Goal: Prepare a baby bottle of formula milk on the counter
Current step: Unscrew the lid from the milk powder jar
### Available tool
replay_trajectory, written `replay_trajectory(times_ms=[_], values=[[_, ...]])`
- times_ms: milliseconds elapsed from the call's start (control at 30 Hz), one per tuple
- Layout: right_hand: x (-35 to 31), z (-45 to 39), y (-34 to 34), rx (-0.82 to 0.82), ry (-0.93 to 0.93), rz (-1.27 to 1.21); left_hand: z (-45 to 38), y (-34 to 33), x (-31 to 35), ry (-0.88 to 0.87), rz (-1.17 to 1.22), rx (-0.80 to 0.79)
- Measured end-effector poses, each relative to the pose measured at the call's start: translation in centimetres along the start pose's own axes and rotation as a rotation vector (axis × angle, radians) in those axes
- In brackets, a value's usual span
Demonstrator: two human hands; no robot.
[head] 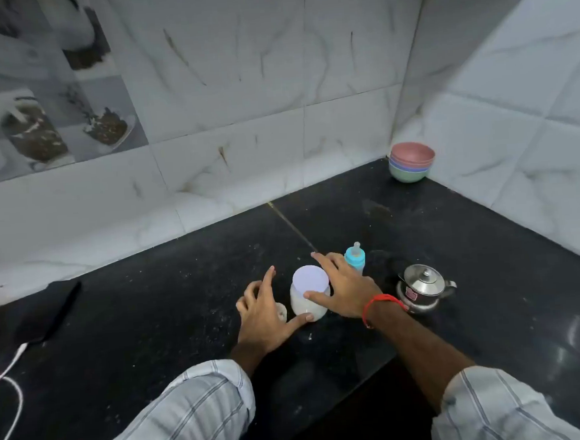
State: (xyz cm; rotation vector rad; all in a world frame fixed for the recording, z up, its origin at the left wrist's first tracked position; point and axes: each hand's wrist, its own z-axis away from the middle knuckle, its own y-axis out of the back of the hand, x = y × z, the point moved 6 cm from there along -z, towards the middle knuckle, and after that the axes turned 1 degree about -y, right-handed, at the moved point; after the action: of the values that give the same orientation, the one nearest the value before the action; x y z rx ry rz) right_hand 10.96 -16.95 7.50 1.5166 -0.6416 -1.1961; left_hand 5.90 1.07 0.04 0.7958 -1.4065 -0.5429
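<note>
Both hands flank the lidded jar (308, 296) — fingers spread.

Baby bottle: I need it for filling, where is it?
The baby bottle stands upright just behind the right hand, between the white jar and steel kettle.

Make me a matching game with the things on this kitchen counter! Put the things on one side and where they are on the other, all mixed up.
Things:
1. stack of bowls
2. baby bottle
3. steel kettle
4. white jar

Places:
A. between the two hands
B. far corner by the tiled walls
C. right of the right hand's wrist
D. just behind the right hand

Pairs: 1-B, 2-D, 3-C, 4-A
</note>
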Motion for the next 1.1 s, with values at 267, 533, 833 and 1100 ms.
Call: replay_trajectory(times_ms=[267,533,833,1100], values=[[-1.4,-2.2,-3.1,-0.069,-0.043,0.115,-1.4,-0.1,0.6,-0.109,-0.095,-0.063],[-1.1,0.0,-0.1,0.156,-0.167,-0.182,-1.3,-0.6,4.7,-0.204,0.01,-0.074],[-1.6,2.9,2.3,0.335,-0.111,-0.116,1.8,0.6,8.7,-0.277,0.198,-0.022],[-0.8,4.1,4.6,0.564,0.207,-0.171,2.3,0.9,10.5,-0.24,0.287,-0.081]])
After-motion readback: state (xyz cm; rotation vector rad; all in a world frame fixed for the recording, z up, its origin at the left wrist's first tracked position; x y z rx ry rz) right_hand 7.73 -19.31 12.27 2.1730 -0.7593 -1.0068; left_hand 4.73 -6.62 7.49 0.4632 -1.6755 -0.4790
